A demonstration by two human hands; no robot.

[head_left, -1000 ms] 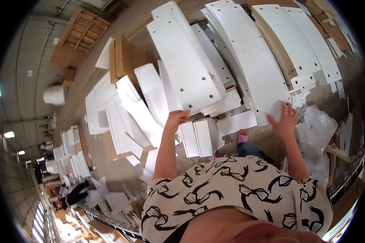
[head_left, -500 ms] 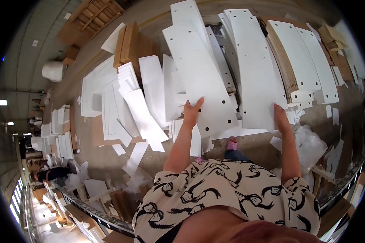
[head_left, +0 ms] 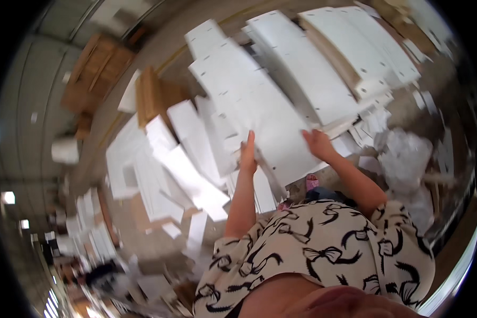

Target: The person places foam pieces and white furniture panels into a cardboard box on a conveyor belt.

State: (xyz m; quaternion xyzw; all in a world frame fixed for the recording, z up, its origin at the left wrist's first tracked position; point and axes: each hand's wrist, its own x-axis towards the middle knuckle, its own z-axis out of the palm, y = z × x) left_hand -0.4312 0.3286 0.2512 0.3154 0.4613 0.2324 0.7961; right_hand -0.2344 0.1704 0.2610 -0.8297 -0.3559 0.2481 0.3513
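The large white panel point(head_left: 259, 114) looks like smooth, matt laminated board with small drilled holes. Brown wooden boards point(head_left: 153, 95) nearby look raw and dull. The crumpled plastic sheet point(head_left: 408, 159) is thin and translucent. The floor point(head_left: 32, 95) is grey, matt concrete.

Big panel point(head_left: 259, 116) betw. both hands: plain white w/ small dark dots. Panels stacked behind point(head_left: 312, 69): white too, one w/ tan edge. Loose boards on floor point(head_left: 180, 175): white. Crates at upper left point(head_left: 98, 69): brown wood. Floor point(head_left: 47, 90): grey-beige. Shirt point(head_left: 323, 249): cream w/ black bow pattern. Shoe point(head_left: 312, 183): pink, prob., view's blurry. Crumpled wrap at right point(head_left: 408, 164): whitish, see-through.
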